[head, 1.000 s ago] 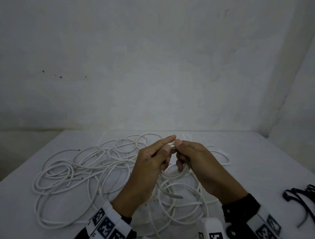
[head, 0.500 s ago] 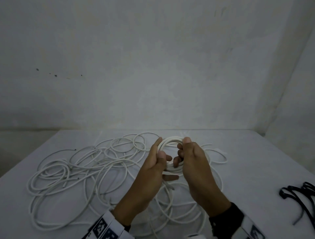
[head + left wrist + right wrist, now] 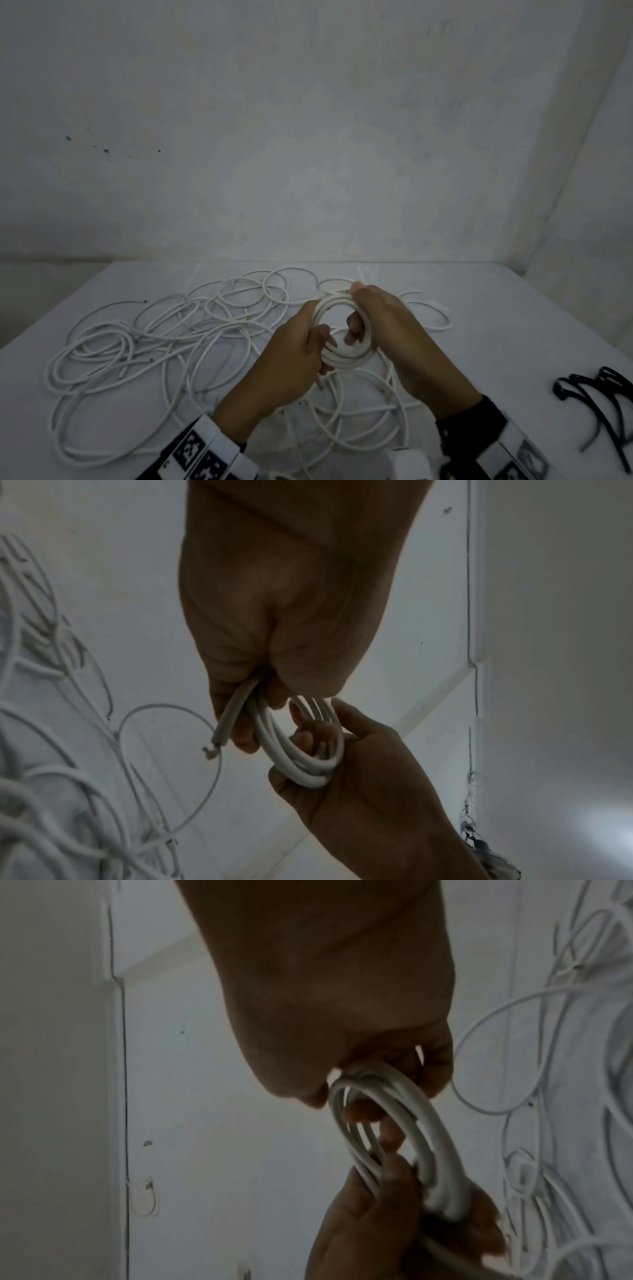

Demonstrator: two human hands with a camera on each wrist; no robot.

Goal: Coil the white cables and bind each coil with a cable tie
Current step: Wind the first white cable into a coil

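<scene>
White cable, wound into a small coil (image 3: pixel 346 329), is held above the table (image 3: pixel 534 329) between both hands. The left hand (image 3: pixel 294 356) is closed round the coil's near-left arc, a cut end (image 3: pixel 219 737) projecting below its fingers; the right hand (image 3: pixel 387 322) is curled round the far-right arc, its fingertips passed through the opening. The coil's opening is turned towards the head camera. Loose cables (image 3: pixel 144 346) are spread over the table to the left, black ties (image 3: pixel 596 401) at the right. Printed square markers (image 3: pixel 202 455) are seen on the wrist bands; no legible writing is seen.
</scene>
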